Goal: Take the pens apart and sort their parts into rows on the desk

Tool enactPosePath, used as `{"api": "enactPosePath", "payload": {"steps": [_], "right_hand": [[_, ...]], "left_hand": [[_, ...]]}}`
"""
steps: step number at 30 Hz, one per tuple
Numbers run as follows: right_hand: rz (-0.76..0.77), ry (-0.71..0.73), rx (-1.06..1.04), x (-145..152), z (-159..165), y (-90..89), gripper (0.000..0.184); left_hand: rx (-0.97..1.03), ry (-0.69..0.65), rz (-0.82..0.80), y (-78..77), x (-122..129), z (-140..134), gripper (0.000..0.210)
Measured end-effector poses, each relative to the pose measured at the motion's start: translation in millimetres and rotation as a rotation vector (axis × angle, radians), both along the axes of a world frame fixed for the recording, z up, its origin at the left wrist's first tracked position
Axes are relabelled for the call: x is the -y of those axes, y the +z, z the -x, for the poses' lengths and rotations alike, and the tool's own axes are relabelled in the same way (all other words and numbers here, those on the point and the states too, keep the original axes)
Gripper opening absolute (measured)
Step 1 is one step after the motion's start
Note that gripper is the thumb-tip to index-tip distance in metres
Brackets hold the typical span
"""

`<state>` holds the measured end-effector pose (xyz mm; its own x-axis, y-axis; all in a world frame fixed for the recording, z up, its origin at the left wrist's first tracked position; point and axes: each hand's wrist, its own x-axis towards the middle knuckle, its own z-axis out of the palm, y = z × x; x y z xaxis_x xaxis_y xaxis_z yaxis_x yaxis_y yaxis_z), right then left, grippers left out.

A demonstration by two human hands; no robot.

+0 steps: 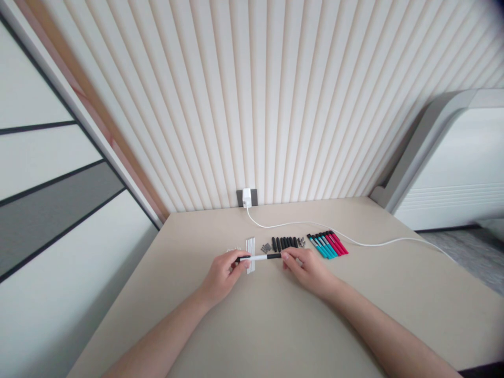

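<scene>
Level above the tabletop, a white pen with black ends (259, 258) stretches between my two hands. My left hand (225, 270) pinches its left end, where a black clip shows. The black right end sits between the thumb and fingers of my right hand (303, 265). Behind and below the pen lies a bundle of thin white refills (250, 245). Small white parts (233, 249) peek out behind my left hand. Beyond the pen are small grey metal parts (266, 248), a row of black barrel pieces (285, 243) and some small silvery bits (301, 242).
Several teal pens (323, 247) and red pens (337, 243) with black tips lie to the right on the beige table (252, 325). A white charger (247, 198) is plugged in at the ribbed wall; its cable (354, 242) crosses the table's back to the right.
</scene>
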<state>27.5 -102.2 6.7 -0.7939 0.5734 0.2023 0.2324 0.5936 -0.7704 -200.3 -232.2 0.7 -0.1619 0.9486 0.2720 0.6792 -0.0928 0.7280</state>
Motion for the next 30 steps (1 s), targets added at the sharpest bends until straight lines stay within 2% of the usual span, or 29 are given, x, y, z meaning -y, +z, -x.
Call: {"api": "enactPosePath", "payload": {"steps": [5,10,13,17,20,22,26,28,30], "right_hand": [[-0.101,-0.018,-0.028,-2.6,-0.1,-2.8,0.031],[-0.216,0.104,0.033,-3.7,-3.6,3.0,0.037],[-0.113,0.208,0.047,-3.6,-6.6,9.6,0.045],[0.186,0.275,0.081,-1.9,-10.3,13.5,0.054],[0.281,0.275,0.075,2.3,-9.8,12.5,0.055],[0.244,0.257,0.061,7.7,-6.5,10.7,0.052],[-0.01,0.187,0.067,25.1,5.7,3.9,0.04],[-0.136,0.12,0.084,35.0,11.7,-0.7,0.037],[-0.221,0.099,0.097,43.2,15.8,-4.8,0.035]], "left_hand": [[0.057,-0.016,0.041,0.5,0.5,-0.9,0.025],[-0.008,-0.026,0.0,-2.5,-0.3,2.3,0.022],[-0.072,-0.053,-0.056,-3.2,0.3,4.5,0.02],[-0.051,-0.08,-0.09,-2.0,2.0,4.0,0.02],[0.182,-0.014,-0.031,-1.8,0.1,-1.1,0.022],[0.437,0.064,-0.018,-2.5,-3.6,-7.1,0.025],[0.931,0.203,-0.125,-2.9,-10.7,-23.7,0.045],[1.077,0.221,-0.142,-0.7,-11.0,-32.7,0.054],[1.134,0.201,-0.13,3.4,-8.8,-40.8,0.062]]}}
